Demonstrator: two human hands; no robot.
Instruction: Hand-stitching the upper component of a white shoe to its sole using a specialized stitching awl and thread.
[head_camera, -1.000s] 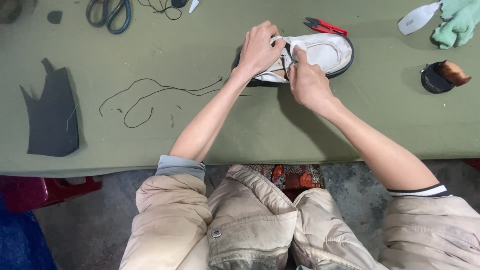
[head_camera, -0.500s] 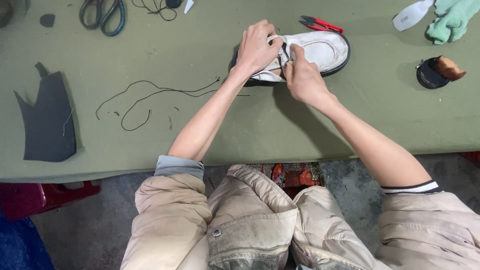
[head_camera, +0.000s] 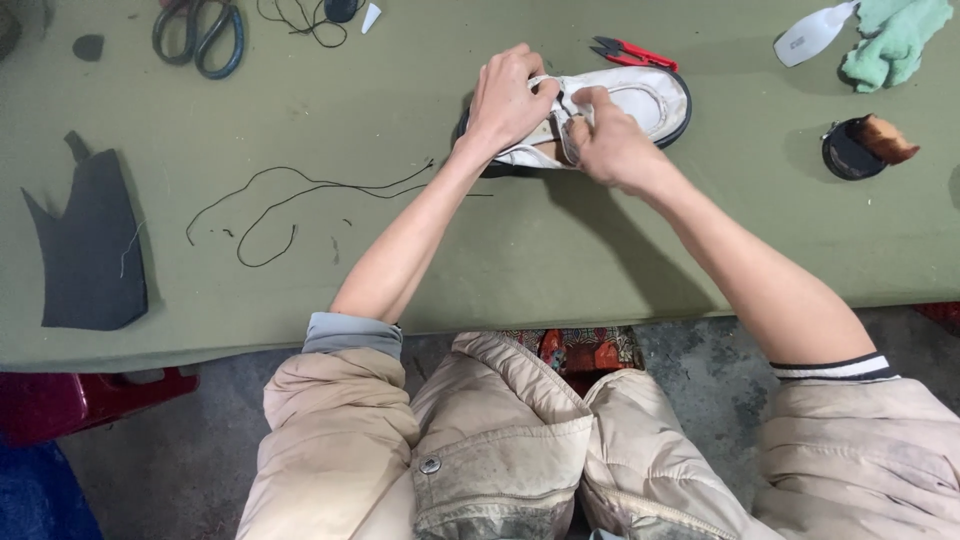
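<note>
Head view, left hand (head_camera: 508, 100), right hand (head_camera: 608, 145) gripping white shoe (head_camera: 640, 100)

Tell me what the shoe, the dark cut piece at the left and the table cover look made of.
Shoe: white matte fabric or leather, black rubbery sole rim. Dark cut piece: flat grey sheet, maybe felt or leather. Table cover: olive cloth, slightly creased.

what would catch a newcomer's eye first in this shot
The white shoe with its dark sole, lying at the far middle of the green table, draws the eye: the left hand grips its heel end while the right hand pinches at its opening. Next come the red snips just behind the shoe and the loose black thread trailing to the left.
</note>
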